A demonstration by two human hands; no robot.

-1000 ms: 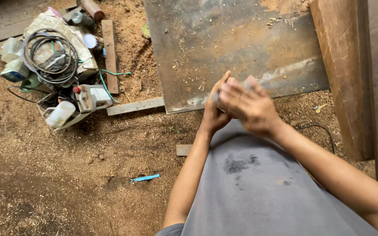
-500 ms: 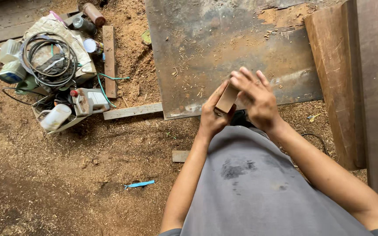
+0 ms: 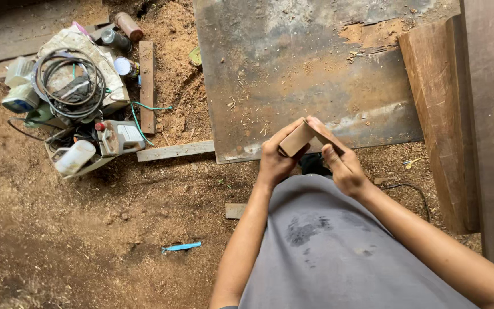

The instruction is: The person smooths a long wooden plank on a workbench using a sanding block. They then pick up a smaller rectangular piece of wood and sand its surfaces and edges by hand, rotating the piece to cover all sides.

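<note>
Both my hands are raised in front of my grey shirt, over the sawdust floor. My left hand (image 3: 275, 157) grips a small brown folded sheet, like sandpaper or card (image 3: 296, 139), from the left side. My right hand (image 3: 338, 160) pinches the sheet's right flap between thumb and fingers, holding it bent into an angle. Behind the hands lies a large rusty metal plate (image 3: 315, 63) dusted with wood chips.
A pile of gear lies at the left: coiled cable (image 3: 67, 86), white bottles (image 3: 75, 157), cans (image 3: 127, 26). Thin wooden strips (image 3: 175, 151) lie by the plate. Thick wooden planks (image 3: 464, 114) run along the right. A blue scrap (image 3: 182, 247) rests on the sawdust.
My hands have shifted from clasping together to spreading the brown sheet into a folded angle, and the view has moved slightly.
</note>
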